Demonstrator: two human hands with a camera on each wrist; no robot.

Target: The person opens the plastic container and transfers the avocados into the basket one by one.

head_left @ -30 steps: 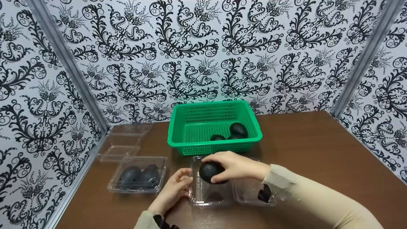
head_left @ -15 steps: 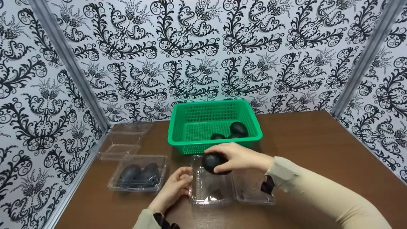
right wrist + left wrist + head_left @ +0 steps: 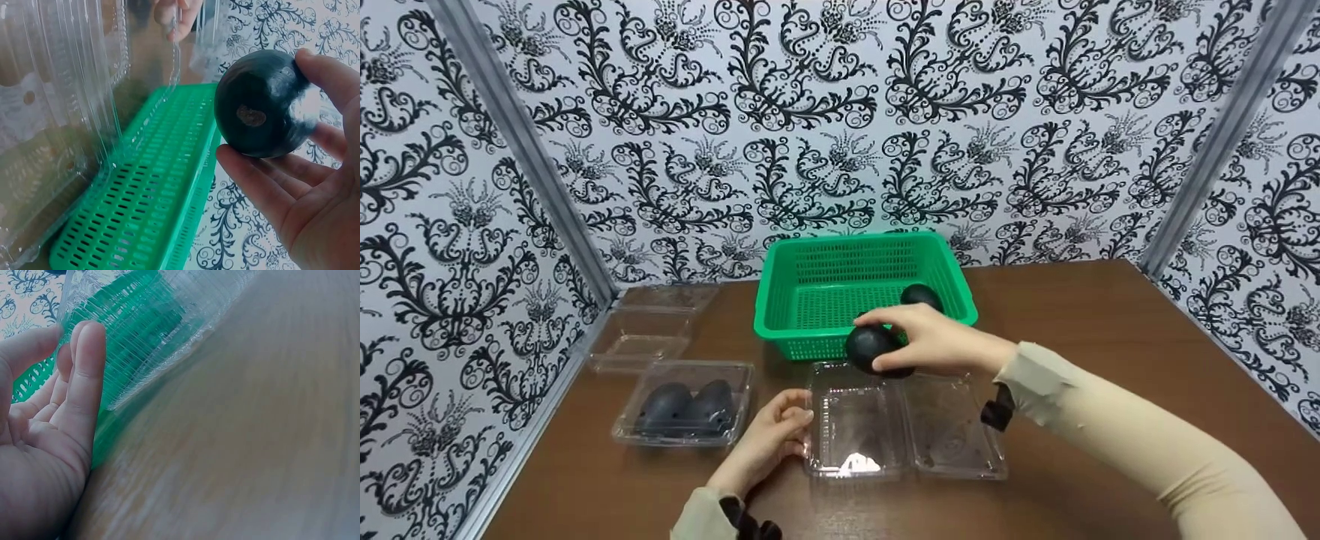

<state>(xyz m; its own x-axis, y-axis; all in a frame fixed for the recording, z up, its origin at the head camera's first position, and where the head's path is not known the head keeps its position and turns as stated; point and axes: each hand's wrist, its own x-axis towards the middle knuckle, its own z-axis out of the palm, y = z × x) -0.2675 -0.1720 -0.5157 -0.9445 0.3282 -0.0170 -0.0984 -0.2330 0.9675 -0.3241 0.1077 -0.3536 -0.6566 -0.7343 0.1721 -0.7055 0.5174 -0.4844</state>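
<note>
My right hand grips a dark, egg-shaped avocado, thumb on the near side and fingers over the far side. In the head view it overlaps the green basket's front wall and the far edge of an open clear plastic clamshell container. A brown scar marks the avocado in the right wrist view. My left hand pinches the container's left rim between thumb and fingers. The container lies unfolded, its lid half to the right; no fruit shows in either half.
Behind stands the green basket with at least one dark avocado; my right hand covers part of its inside. A closed clear container with two avocados sits left. Another open clear container lies farther back left. Patterned walls surround the brown table.
My right hand has carried the avocado up and away from over the container's left half, toward the basket's front edge. My left hand keeps its place at the rim.
</note>
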